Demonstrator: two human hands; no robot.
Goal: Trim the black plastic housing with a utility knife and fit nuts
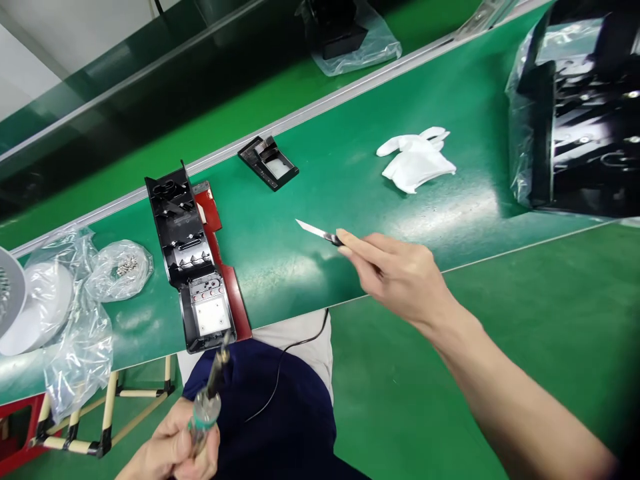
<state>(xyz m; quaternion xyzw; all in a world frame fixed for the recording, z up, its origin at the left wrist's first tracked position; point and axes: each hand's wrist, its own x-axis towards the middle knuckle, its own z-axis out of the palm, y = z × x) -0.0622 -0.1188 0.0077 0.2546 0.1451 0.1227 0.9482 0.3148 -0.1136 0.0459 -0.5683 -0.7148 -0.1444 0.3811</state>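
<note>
While the right hand pinches a small craft knife with its bare blade pointing out over the green conveyor belt, the left hand is wrapped tight round the handle of a soldering iron, held low by the lap just off the belt's near edge. From the head view, the risks look plain: the iron's tip hovers just beside the near end of the long black plastic housing, and a touch there could scar or melt it; its cord trails across the lap and could snag. The exposed blade could nick the belt or a finger if the grip slipped.

Toward the belt's left end, a clear bag holds what look like small screws, beside a white tub wrapped in plastic, contents hidden. At the far right, a plastic bag sheathes a large black part. White gloves lie loose mid-belt, near a small black frame.
</note>
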